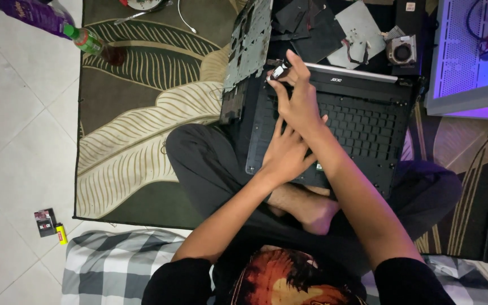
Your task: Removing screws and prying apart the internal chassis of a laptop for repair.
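Crossed legs are supporting a black laptop (362, 121). Left hand (283, 155) is pressing flat, fingers spread, on its keyboard deck; right hand (297, 99) is pinching a small tool (279, 71) at the hinge corner. Steady bracing helps.

Black short-sleeved shirt with orange print, dark trousers, bare feet.
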